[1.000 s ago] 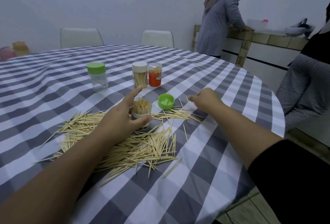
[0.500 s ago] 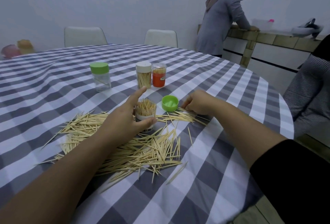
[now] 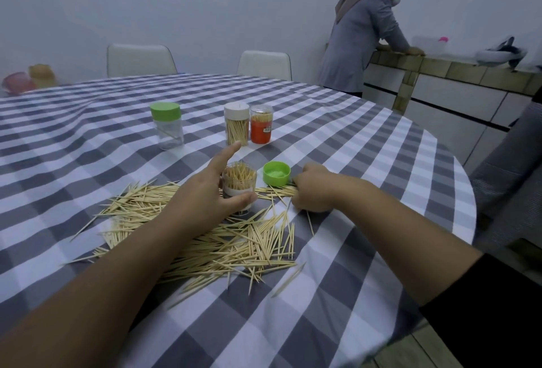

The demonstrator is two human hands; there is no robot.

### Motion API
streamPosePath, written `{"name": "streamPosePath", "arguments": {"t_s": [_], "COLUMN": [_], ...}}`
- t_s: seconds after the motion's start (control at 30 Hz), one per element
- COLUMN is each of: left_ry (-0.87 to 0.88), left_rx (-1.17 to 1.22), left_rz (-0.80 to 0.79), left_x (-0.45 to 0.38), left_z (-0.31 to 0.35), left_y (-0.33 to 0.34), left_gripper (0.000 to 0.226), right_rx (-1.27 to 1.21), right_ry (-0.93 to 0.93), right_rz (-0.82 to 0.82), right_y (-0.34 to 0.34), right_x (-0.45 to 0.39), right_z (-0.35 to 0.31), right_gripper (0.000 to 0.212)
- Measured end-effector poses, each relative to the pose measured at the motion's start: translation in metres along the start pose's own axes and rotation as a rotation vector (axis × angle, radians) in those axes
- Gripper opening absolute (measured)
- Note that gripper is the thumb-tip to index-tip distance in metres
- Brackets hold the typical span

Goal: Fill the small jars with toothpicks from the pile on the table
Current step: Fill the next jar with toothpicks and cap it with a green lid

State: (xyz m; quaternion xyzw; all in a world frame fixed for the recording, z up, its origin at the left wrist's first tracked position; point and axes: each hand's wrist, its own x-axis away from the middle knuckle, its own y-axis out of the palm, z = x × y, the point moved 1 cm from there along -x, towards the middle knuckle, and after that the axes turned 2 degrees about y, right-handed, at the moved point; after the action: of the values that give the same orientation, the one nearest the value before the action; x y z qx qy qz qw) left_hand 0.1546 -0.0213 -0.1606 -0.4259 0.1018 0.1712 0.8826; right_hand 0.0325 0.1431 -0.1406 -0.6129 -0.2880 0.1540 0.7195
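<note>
Your left hand (image 3: pixel 205 200) is gripping the open jar (image 3: pixel 239 188), thumb curled across its near side and index finger stretched up past its far rim. The jar is standing upright at the far edge of the toothpick pile (image 3: pixel 205 238) and is already packed with toothpicks standing on end.

Your right hand (image 3: pixel 313 188) is lying at about three o'clock from the jar, knuckles up and fingers curled down onto a small bunch of toothpicks (image 3: pixel 275 191) lying between the hand and the jar. The fingertips are hidden under the hand, so you cannot tell whether they are actually pinching any sticks.

The green lid (image 3: pixel 276 173) is sitting open side up at roughly one o'clock from the jar, just beside your right hand.

The main pile is spreading over the checked tablecloth (image 3: pixel 366 144) from nine o'clock round to five o'clock of the jar, partly under your left forearm.

Further out at twelve o'clock, a white-capped jar (image 3: pixel 236 124) full of toothpicks and an orange-labelled jar (image 3: pixel 261 128) are standing side by side, touching or nearly so. At about eleven o'clock, well apart from them, a green-capped jar (image 3: pixel 166 125) is standing almost empty.

A person in grey (image 3: pixel 357 39) is leaning on a counter (image 3: pixel 440 65) beyond the table.
</note>
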Motion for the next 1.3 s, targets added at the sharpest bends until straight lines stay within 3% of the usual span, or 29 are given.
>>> {"name": "streamPosePath", "arguments": {"t_s": [0.37,0.73,0.9,1.17,1.3], "left_ry": [-0.004,-0.019,-0.021,-0.018,-0.018], "left_rx": [0.010,0.012,0.023,0.049,0.060], "left_rz": [0.002,0.010,0.012,0.025,0.025], "left_x": [0.000,0.001,0.001,0.000,0.001], "left_z": [0.000,0.000,-0.001,-0.003,-0.001], "left_y": [0.000,0.000,0.000,0.001,0.001], "left_gripper": [0.091,0.092,0.094,0.096,0.095], "right_rx": [0.238,0.111,-0.397,-1.344,-1.493], "right_ry": [-0.022,-0.013,0.028,-0.162,-0.167], "right_rz": [0.294,0.419,0.490,0.599,0.519], "right_y": [0.014,0.016,0.006,-0.025,-0.026], "right_x": [0.015,0.024,0.019,0.017,0.012], "right_z": [-0.033,-0.024,-0.017,-0.041,-0.055], "right_gripper": [0.024,0.019,0.013,0.017,0.022]}}
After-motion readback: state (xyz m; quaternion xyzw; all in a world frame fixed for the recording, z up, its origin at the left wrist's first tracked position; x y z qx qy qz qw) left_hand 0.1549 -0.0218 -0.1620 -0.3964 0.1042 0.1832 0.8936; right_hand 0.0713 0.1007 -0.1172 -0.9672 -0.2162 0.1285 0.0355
